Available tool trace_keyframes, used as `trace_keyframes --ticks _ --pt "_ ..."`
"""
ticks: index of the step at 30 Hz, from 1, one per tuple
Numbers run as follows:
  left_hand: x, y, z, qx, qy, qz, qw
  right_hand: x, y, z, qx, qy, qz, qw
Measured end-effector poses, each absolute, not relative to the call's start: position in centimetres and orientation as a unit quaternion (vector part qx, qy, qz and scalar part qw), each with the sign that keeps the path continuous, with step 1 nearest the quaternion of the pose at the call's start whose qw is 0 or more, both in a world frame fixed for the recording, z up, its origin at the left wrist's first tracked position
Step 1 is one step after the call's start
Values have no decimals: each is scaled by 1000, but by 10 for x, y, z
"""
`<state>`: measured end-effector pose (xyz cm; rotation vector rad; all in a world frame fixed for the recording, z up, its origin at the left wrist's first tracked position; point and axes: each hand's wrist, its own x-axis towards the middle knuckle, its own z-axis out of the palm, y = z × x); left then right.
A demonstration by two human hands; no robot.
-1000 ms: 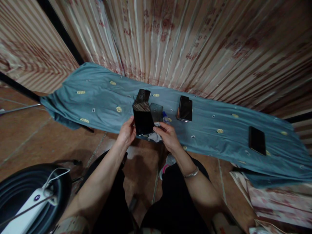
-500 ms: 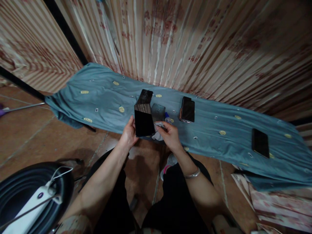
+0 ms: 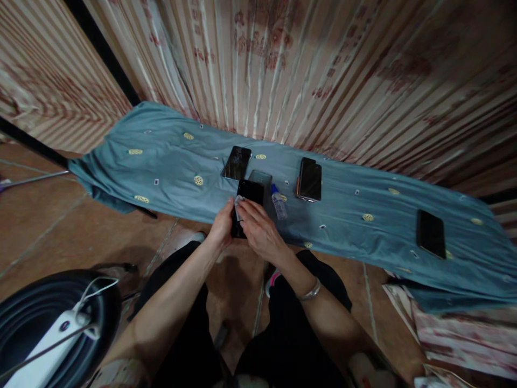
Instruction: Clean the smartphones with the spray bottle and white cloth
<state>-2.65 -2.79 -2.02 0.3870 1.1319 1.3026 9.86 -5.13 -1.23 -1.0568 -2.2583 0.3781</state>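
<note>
The left hand [image 3: 223, 229] is closed around the near left edge of a black phone [image 3: 247, 202], gripping it from the side and holding it low over the near edge of the blue cloth [image 3: 169, 161]. The right hand [image 3: 258, 231] lies on top of that phone with its fingers [image 3: 245, 211] stretched flat, pressing a small pale wipe [image 3: 238, 202] against the dark screen; it pins the wipe down rather than closing around it. A silver bangle [image 3: 309, 291] sits on the right wrist.

Taking the held phone as the landmark: just beyond it on the cloth lies a clear phone case [image 3: 260, 177], its near end hidden by the phone. Beyond and slightly left of the phone lies a second phone [image 3: 236, 163], glossy and reflecting light. Just right of the held phone a small spray bottle [image 3: 278, 203] with a blue cap lies on its side. Further right lies a third phone [image 3: 309, 179], and well away to the right, a fourth phone [image 3: 431, 233]. Well below and left of the held phone, a white power strip [image 3: 52, 339] rests on a black round object [image 3: 97, 307] on the floor.
</note>
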Motion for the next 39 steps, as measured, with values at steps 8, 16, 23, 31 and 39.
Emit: trace_keyframes --ticks 8,16,23,31,39 --pt "-27 -31 -28 261 520 566 584 103 -44 -12 -432 -847 149 272" --pt "-27 -37 -22 339 507 541 578 108 -37 -13 -478 -821 145 276" --pt "-30 -38 -28 380 506 533 562 110 -36 -12 -492 -814 143 275" --pt "-29 -36 -22 391 517 514 562 108 -38 -13 -466 -827 145 280" --pt "-32 -34 -28 385 497 526 572 109 -35 -11 -501 -809 138 276"
